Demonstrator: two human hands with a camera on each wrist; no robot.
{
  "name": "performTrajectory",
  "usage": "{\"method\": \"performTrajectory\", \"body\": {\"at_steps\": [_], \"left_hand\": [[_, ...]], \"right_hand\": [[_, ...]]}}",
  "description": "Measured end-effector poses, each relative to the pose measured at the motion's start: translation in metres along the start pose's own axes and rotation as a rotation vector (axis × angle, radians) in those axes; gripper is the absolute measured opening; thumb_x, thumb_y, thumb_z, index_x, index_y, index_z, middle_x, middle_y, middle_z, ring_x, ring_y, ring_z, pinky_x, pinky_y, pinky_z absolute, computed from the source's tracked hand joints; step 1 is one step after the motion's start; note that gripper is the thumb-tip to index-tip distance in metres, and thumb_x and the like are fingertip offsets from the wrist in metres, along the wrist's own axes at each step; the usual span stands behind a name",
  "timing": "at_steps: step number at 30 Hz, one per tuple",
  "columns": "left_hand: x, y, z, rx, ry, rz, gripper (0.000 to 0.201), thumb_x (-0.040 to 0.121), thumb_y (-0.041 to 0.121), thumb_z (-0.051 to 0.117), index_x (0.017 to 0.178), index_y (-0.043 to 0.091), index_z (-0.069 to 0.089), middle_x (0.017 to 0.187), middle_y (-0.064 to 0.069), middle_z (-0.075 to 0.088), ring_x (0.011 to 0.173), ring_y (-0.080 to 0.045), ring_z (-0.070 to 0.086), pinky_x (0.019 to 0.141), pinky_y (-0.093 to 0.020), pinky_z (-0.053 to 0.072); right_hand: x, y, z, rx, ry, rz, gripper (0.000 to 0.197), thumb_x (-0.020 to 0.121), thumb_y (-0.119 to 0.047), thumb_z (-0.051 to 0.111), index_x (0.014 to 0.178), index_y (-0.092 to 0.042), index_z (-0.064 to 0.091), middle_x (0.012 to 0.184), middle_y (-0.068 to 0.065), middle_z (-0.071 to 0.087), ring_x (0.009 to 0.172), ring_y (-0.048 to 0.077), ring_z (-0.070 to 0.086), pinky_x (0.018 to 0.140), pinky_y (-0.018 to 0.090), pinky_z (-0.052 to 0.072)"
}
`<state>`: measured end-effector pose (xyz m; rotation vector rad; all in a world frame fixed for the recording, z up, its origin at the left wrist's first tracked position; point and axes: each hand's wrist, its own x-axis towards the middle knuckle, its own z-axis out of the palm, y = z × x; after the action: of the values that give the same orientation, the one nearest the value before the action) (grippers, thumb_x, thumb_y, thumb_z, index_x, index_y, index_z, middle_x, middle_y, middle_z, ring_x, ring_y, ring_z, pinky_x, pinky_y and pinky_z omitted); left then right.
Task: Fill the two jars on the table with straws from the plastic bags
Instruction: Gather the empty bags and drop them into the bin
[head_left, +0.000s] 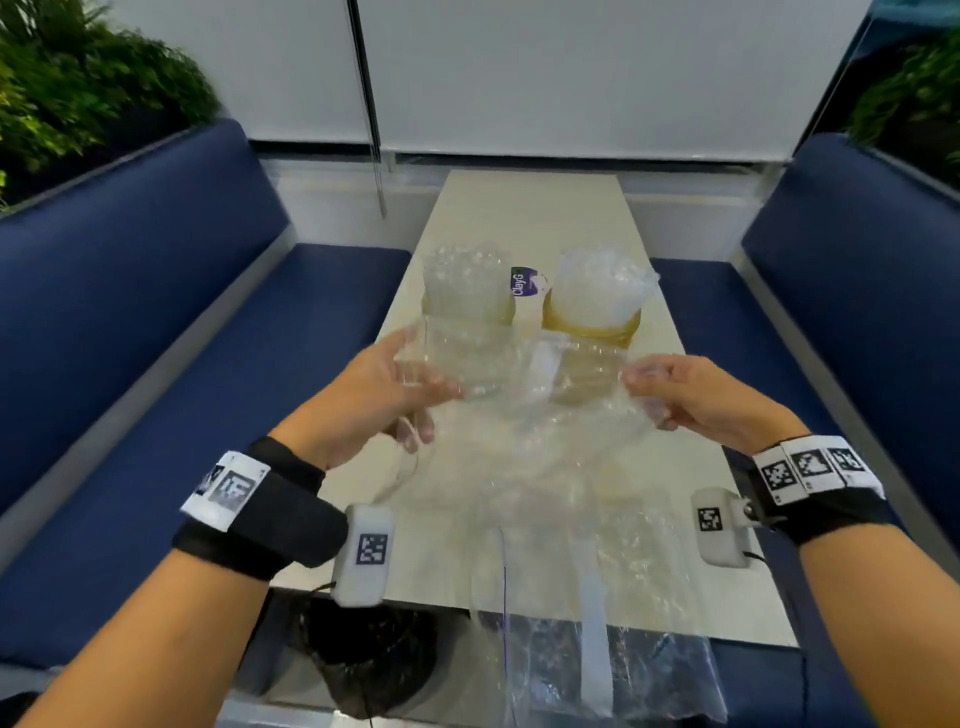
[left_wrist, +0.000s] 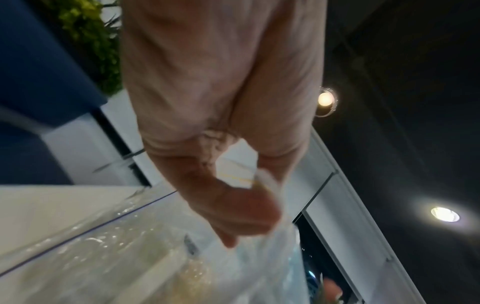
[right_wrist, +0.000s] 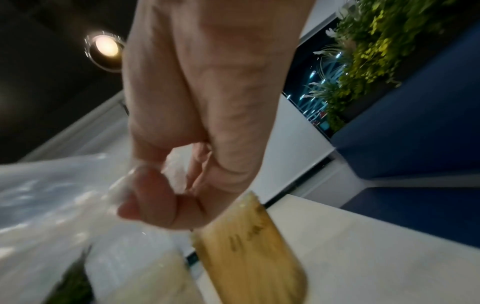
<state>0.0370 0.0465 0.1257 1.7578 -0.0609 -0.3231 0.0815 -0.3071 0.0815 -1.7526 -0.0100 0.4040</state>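
Two amber-tinted jars stand mid-table, the left jar (head_left: 434, 310) and the right jar (head_left: 623, 328), each packed with clear straws (head_left: 597, 283) that rise above the rim. In front of them a clear plastic bag (head_left: 519, 415) is stretched in the air between my hands. My left hand (head_left: 421, 387) grips its left edge, thumb up and fingers curled into the film. My right hand (head_left: 644, 387) pinches the right edge. The right wrist view shows my right hand (right_wrist: 155, 195) on the film beside the right jar (right_wrist: 252, 246). The left wrist view shows my left hand (left_wrist: 233, 205) on the bag (left_wrist: 155, 257).
A second clear bag (head_left: 597, 670) droops over the beige table's near edge (head_left: 727, 631). A purple and white label (head_left: 524, 283) shows between the jars. Blue benches (head_left: 156, 364) flank the table on both sides. A dark round bin (head_left: 363, 660) sits below the table's front.
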Motion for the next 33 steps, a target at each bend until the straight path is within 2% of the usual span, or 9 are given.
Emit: {"method": "performTrajectory", "body": {"at_steps": [3,6,11,14,18,23,25,29,33], "left_hand": [[0.002,-0.038,0.015,-0.102,0.028,-0.154,0.091,0.089,0.002,0.074,0.16,0.011,0.017,0.097,-0.015,0.076,0.045,-0.016,0.058,0.039,-0.025,0.047],[0.004,-0.077,0.035,-0.103,0.041,-0.285,0.09,0.087,-0.002,0.075,0.158,0.008,0.02,0.099,-0.02,0.071,0.043,-0.017,0.06,0.04,-0.025,0.048],[0.008,-0.126,0.056,0.073,0.038,-0.374,0.08,0.086,0.011,0.08,0.151,0.013,0.035,0.089,-0.012,0.062,0.059,-0.021,0.064,0.048,-0.028,0.051],[0.014,-0.139,0.059,0.34,0.093,-0.383,0.059,0.078,0.038,0.086,0.127,0.015,0.062,0.103,-0.004,0.061,0.088,-0.018,0.061,0.069,-0.027,0.05],[0.02,-0.149,0.056,0.191,0.164,-0.359,0.041,0.073,0.048,0.088,0.096,0.018,0.072,0.117,0.002,0.064,0.112,-0.017,0.059,0.091,-0.029,0.047],[0.024,-0.144,0.044,0.002,0.3,-0.282,0.014,0.092,0.024,0.074,0.094,0.01,0.074,0.098,0.0,0.071,0.101,-0.022,0.064,0.075,-0.026,0.047],[0.026,-0.142,0.038,-0.012,0.397,-0.283,0.019,0.093,0.025,0.073,0.098,0.008,0.074,0.101,-0.005,0.072,0.096,-0.027,0.069,0.075,-0.031,0.051],[0.021,-0.132,0.033,-0.121,0.435,-0.262,0.015,0.099,0.023,0.064,0.106,0.011,0.07,0.111,-0.003,0.069,0.083,-0.022,0.072,0.062,-0.031,0.053],[0.015,-0.119,0.037,-0.234,0.431,-0.198,0.015,0.101,0.018,0.062,0.11,0.009,0.068,0.102,-0.002,0.065,0.069,-0.018,0.072,0.057,-0.029,0.053]], "right_hand": [[-0.011,0.033,-0.013,-0.24,-0.069,0.211,0.048,0.08,-0.032,0.079,0.106,0.007,0.069,0.077,0.008,0.063,0.063,0.013,0.055,0.058,0.025,0.051],[-0.015,0.059,-0.007,-0.623,-0.118,0.431,0.041,0.082,-0.045,0.078,0.092,-0.007,0.069,0.098,0.005,0.068,0.088,0.018,0.062,0.069,0.03,0.059],[-0.014,0.083,0.024,-1.163,-0.1,0.502,0.053,0.094,-0.056,0.058,0.11,-0.006,0.066,0.119,0.005,0.062,0.107,0.022,0.057,0.066,0.021,0.046],[0.0,0.1,0.023,-0.846,0.045,0.497,0.024,0.087,-0.027,0.076,0.096,-0.005,0.071,0.105,0.009,0.067,0.088,0.022,0.064,0.071,0.031,0.062],[0.011,0.101,0.026,-0.429,0.206,0.268,0.009,0.083,-0.012,0.081,0.086,-0.006,0.075,0.101,0.012,0.073,0.079,0.018,0.066,0.053,0.022,0.055],[0.016,0.085,0.04,-0.444,0.419,0.137,0.064,0.079,-0.056,0.076,0.122,-0.015,0.053,0.117,0.004,0.057,0.103,0.021,0.059,0.087,0.036,0.052],[0.01,0.07,0.045,-0.64,0.463,0.203,0.084,0.067,-0.083,0.064,0.11,-0.011,0.055,0.107,0.001,0.061,0.095,0.021,0.062,0.087,0.041,0.055],[-0.006,0.045,0.056,-0.606,-0.12,0.52,0.088,0.068,-0.088,0.057,0.093,-0.006,0.074,0.083,0.005,0.079,0.076,0.019,0.076,0.081,0.035,0.059],[-0.007,0.043,0.067,-0.37,-0.275,0.312,0.055,0.086,-0.058,0.067,0.094,-0.004,0.074,0.095,0.007,0.078,0.091,0.022,0.076,0.081,0.036,0.06]]}}
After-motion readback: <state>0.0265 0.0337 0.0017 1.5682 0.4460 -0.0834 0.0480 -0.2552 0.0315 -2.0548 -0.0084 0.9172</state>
